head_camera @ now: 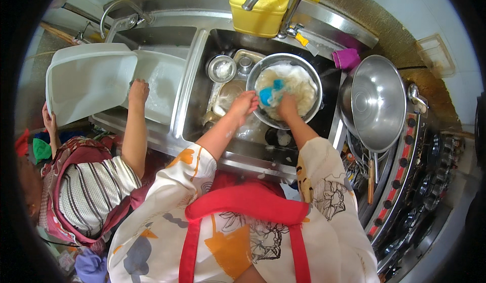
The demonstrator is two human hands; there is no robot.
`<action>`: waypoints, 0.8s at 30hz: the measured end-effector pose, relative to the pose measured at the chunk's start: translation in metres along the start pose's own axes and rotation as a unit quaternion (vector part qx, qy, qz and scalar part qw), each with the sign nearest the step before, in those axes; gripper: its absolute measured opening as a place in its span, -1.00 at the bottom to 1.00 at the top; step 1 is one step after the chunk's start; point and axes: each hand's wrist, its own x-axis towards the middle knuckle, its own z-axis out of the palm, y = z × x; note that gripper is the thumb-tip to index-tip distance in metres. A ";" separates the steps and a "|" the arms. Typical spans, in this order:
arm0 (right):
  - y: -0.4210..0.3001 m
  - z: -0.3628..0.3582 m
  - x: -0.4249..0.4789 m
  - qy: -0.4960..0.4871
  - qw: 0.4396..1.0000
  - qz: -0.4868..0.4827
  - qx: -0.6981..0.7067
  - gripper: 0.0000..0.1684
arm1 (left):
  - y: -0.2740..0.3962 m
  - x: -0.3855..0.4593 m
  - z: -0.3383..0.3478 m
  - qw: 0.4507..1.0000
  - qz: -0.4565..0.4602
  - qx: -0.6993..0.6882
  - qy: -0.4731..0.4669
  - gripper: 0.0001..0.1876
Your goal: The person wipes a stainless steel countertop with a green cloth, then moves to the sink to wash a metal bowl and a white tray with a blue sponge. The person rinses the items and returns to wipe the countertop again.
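A round metal basin of foamy, cloudy water stands in the right-hand sink. My left hand grips the basin's left rim, thumb and fingertips against it. Inside the basin, my right hand is partly under the suds, so its fingers and anything in them are hidden. A bright blue object, its kind unclear, floats just left of that hand, with a smaller blue piece above it. Left of the basin are a small metal bowl with something white in it and a small metal cup.
A co-worker's hand reaches into white plastic tubs at the left sink. Behind my sink stand a yellow jerrycan and a curved faucet. Large metal bowls and a magenta cloth lie rightward, beside a stove.
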 end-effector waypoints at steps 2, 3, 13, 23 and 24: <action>-0.061 -0.034 -0.011 -0.019 0.994 -0.090 0.057 -0.62 | 0.001 -0.001 0.013 0.999 -0.035 0.011 0.003 -0.56; -0.091 -0.051 -0.020 -0.015 0.988 -0.128 0.087 -0.61 | 0.003 0.004 0.013 0.997 -0.055 -0.044 -0.033 -0.54; -0.155 -0.057 -0.070 0.119 0.962 -0.162 0.184 -0.76 | -0.020 0.027 0.032 0.959 -0.031 -0.221 -0.173 -0.61; -0.130 -0.057 -0.067 0.078 0.815 0.084 0.569 -0.64 | 0.000 0.017 0.057 0.967 -0.001 -0.249 -0.053 -0.67; -0.137 -0.053 -0.075 0.120 0.863 0.027 0.490 -0.62 | -0.003 0.013 0.054 0.974 0.016 -0.221 -0.042 -0.65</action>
